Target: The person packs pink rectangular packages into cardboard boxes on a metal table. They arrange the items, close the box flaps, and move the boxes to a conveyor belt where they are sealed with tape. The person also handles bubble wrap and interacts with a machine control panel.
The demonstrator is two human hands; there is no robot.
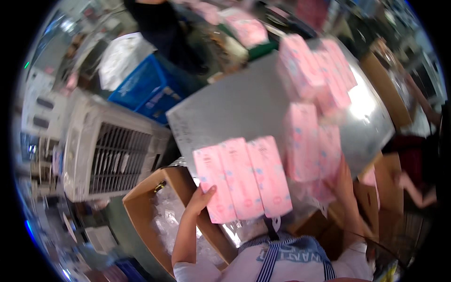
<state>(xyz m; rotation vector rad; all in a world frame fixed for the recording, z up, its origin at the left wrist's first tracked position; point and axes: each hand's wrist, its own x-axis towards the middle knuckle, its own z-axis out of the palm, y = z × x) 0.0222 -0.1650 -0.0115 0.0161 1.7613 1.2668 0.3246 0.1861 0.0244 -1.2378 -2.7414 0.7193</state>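
Three pink soft packs [243, 181] with blue spots stand side by side in a row at the near edge of the metal table [225, 108]. My left hand [203, 199] grips the leftmost pack at its outer side, with the thumb on the front face. To the right, my right hand [339, 183] is against the lower right side of another group of pink packs [303, 141]; its fingers are blurred and partly hidden. Farther back on the table, more pink packs [303, 66] are piled together, blurred.
An open carton [141, 207] holding clear plastic bags [171, 216] stands at my left, beside a white slatted cooler [117, 150]. A blue crate [148, 91] lies beyond it. More cartons [390, 183] and another person's arm [418, 195] are on the right. A person in dark clothes [164, 33] stands behind the table.
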